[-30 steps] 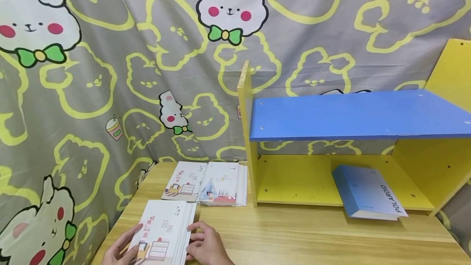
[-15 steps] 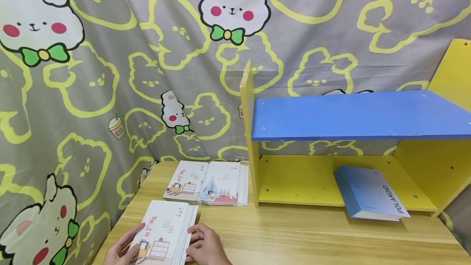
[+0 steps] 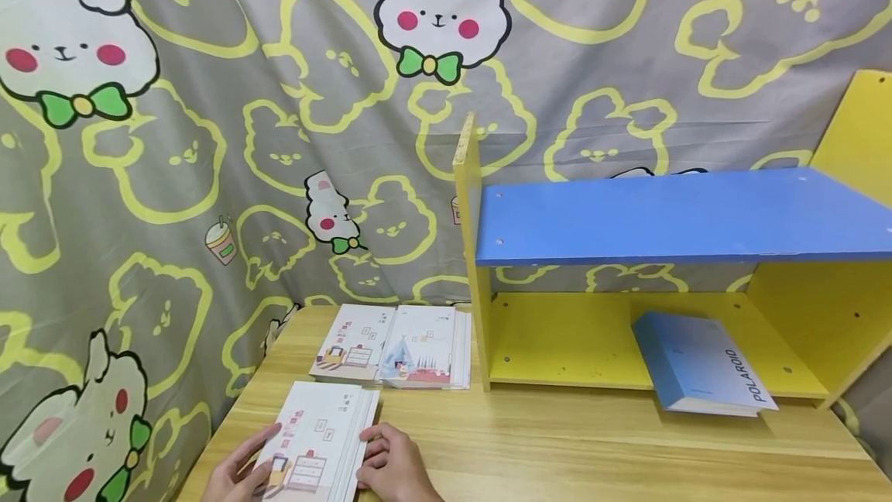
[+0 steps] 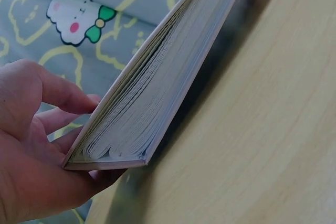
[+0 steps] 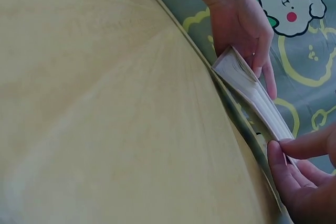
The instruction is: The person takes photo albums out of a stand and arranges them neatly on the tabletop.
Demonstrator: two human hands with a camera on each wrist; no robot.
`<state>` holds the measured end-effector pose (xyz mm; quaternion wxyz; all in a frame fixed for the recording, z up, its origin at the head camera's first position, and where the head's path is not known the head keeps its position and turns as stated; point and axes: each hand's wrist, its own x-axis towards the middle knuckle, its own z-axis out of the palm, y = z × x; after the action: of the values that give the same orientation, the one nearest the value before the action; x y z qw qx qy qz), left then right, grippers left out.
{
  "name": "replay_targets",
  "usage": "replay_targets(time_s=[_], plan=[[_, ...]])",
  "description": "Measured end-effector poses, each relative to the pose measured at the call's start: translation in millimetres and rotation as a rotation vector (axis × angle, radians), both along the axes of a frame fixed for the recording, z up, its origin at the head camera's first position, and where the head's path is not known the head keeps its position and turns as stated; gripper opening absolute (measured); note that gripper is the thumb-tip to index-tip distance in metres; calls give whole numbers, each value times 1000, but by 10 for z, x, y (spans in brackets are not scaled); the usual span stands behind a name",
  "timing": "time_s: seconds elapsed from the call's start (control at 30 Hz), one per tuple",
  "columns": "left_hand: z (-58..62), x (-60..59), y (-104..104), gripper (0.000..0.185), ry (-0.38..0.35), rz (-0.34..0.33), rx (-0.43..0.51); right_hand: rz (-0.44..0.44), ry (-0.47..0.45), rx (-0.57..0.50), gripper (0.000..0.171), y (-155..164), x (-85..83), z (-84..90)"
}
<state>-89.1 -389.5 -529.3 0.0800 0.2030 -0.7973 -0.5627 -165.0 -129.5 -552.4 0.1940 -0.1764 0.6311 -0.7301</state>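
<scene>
Both hands hold a photo album (image 3: 310, 440) whose white cover shows a drawn room with a chair and drawers. My left hand (image 3: 240, 467) grips its left side; in the left wrist view the thumb lies on the cover and other fingers pass underneath. My right hand (image 3: 397, 467) pinches the right edge, with thumb and fingers on opposite faces in the right wrist view. Its loose page edges (image 4: 152, 87) face the left wrist camera, and the album is tilted, with a gap above the table.
Behind it, two similar albums, one with a drawer drawing (image 3: 351, 339) and one with a tent (image 3: 418, 347), lie side by side. A yellow and blue shelf (image 3: 683, 215) stands at right. A blue POLAROID box or album (image 3: 704, 366) overhangs its lower board. A patterned curtain (image 3: 279, 138) hangs behind.
Both hands and the album have shifted slightly right within the head view. The grip looks the same, and the other albums and shelf stay in place.
</scene>
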Motion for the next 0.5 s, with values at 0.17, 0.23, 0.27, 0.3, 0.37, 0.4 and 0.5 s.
replay_targets(time_s=[0.17, 0.23, 0.27, 0.3, 0.37, 0.4, 0.5], plan=[[-13, -33, 6, 55, -7, -29, -36, -9, 24, 47, 37, 9, -25, -16], [-14, -47, 2, 55, -20, -24, -36, -8, 20, 60, 37, 7, -35, -18], [-13, -56, -4, 55, -33, -23, -37, -8, 17, 65, 37, 5, -39, -16], [-14, -66, -10, 54, -45, -19, -38, -10, 13, 69, 37, 2, -43, -14], [-14, -82, -23, 54, -68, -12, -33, -13, 15, 74, 36, -5, -48, -13], [-14, -88, -30, 54, -84, -10, -30, -14, 16, 73, 36, -8, -50, -14], [-20, -90, -49, 53, -98, -14, -31, -10, 19, 74, 35, -9, -55, -18]])
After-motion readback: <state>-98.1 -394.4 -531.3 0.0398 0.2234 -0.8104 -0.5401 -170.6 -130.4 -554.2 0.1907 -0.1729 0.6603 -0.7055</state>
